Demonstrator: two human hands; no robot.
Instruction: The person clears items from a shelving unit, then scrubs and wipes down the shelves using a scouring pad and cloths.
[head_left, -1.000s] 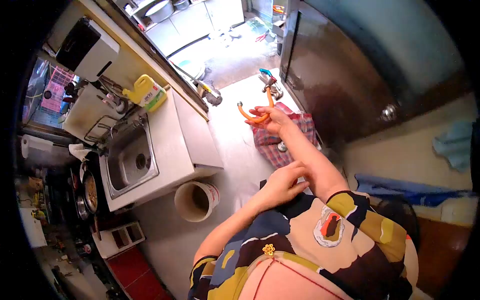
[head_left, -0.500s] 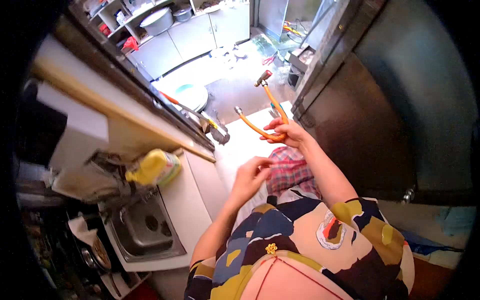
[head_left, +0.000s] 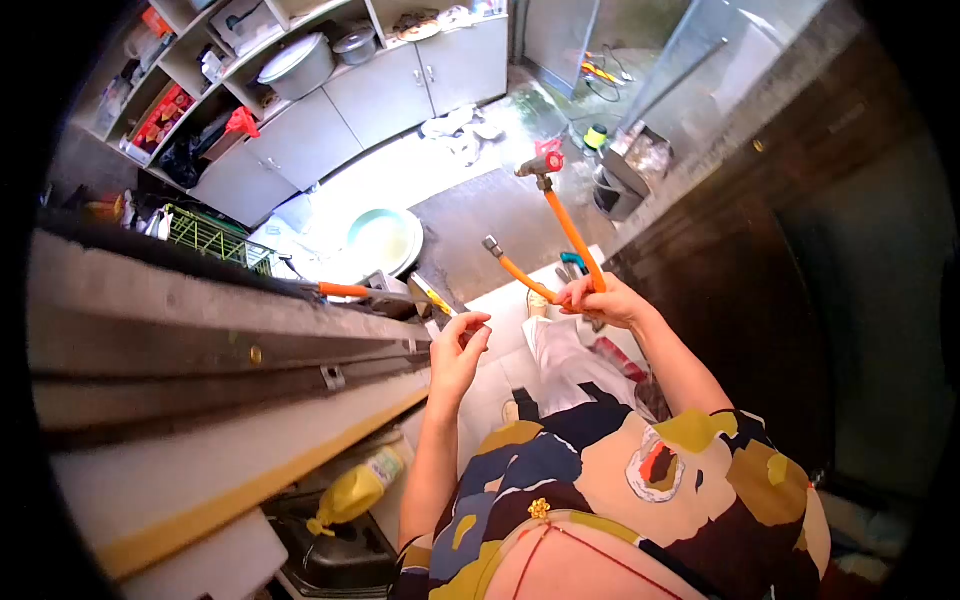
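My right hand (head_left: 610, 300) is wrapped round the bend of an orange hose (head_left: 572, 235). One end of the hose carries a metal valve (head_left: 542, 170) with a red knob; a metal connector (head_left: 491, 245) is on the other end. Both ends point upward and away from me. My left hand (head_left: 458, 355) hovers beside the door frame, fingers loosely curled, thumb apart, and I see nothing in it. Just past it is a yellow-handled tool (head_left: 432, 296), with an orange handle (head_left: 345, 290) to its left. A teal-handled object (head_left: 573, 261) shows behind the hose.
A dark door (head_left: 720, 300) is on my right, a door frame (head_left: 240, 350) on my left. Beyond the doorway are a pale basin (head_left: 415, 250), a green wire rack (head_left: 215, 240) and cabinets (head_left: 385, 90). A yellow bottle (head_left: 355, 490) stands by the sink (head_left: 345, 560).
I have moved forward into the doorway; the sink and bottle have slid lower in view. The hose stays in my right hand. My left hand has moved left, away from the checked cloth.
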